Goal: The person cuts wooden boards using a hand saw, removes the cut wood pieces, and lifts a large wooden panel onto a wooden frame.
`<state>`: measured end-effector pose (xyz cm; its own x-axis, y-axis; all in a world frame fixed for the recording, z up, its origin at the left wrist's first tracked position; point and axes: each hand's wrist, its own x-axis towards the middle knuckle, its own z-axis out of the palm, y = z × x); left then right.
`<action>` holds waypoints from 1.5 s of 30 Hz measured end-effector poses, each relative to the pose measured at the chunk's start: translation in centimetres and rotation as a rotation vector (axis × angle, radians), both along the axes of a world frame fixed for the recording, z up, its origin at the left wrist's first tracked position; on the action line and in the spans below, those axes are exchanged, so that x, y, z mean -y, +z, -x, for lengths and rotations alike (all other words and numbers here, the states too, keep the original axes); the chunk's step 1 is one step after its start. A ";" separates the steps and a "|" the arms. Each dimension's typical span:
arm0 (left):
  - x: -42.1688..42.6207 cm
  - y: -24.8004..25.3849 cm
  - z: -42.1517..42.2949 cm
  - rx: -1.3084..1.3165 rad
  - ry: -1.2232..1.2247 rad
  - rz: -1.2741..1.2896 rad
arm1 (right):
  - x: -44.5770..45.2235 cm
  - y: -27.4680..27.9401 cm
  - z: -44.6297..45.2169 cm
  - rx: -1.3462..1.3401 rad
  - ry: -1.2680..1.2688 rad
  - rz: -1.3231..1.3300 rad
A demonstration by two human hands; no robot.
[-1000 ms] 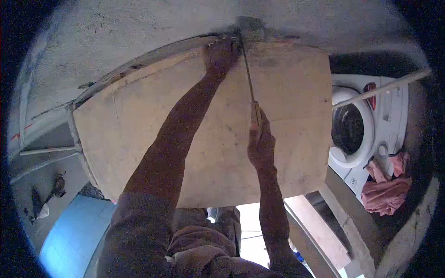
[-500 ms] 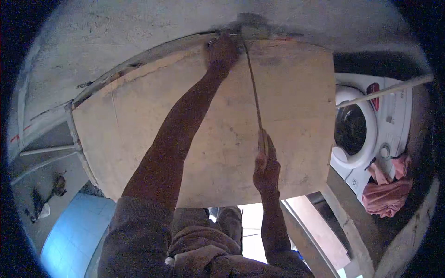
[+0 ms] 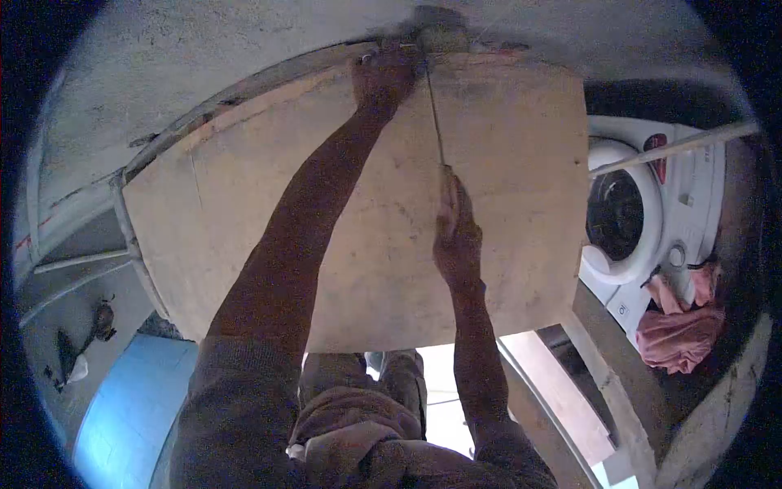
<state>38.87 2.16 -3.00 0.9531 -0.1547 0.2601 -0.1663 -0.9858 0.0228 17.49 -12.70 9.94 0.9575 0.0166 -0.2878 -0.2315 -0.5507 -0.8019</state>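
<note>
A wide, pale wooden board (image 3: 366, 212) lies in front of me, its far edge against a grey wall. My left hand (image 3: 387, 77) is closed at that far edge, with a ring on one finger. What its fingers grip is hidden. A long, thin, dark strip (image 3: 435, 122) runs over the board from beside my left hand down to my right hand (image 3: 458, 228). My right hand is closed around the strip's near end, fingers pointing away from me. Whether the strip is rigid or a cord, I cannot tell.
To the right stands a white washing machine (image 3: 692, 187) with pink cloth (image 3: 680, 334) by it. A pale bar (image 3: 676, 148) crosses in front of the machine. A blue panel (image 3: 134, 407) is at the lower left. A dark patch (image 3: 440, 18) marks the wall.
My right hand has moved up the board toward my left hand, and less of the strip shows between them. My left hand stays at the far edge. The view has shifted slightly.
</note>
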 end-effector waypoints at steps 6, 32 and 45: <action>-0.2 -1.3 -0.4 -0.107 0.072 0.013 | 0.8 0.6 3.7 -0.064 0.014 0.062; 0.4 -1.4 -0.5 0.021 0.034 -0.109 | 6.9 5.4 22.5 -0.274 -0.232 -0.094; -3.2 1.4 13.9 0.086 0.079 1.121 | 12.7 0.8 39.4 0.101 -0.627 -1.839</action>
<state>24.96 5.37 -1.65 0.9222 0.2672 0.2795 -0.1479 -0.4242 0.8934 -21.91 -25.44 10.71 0.9556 -0.1110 -0.2729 0.0465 0.9715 -0.2324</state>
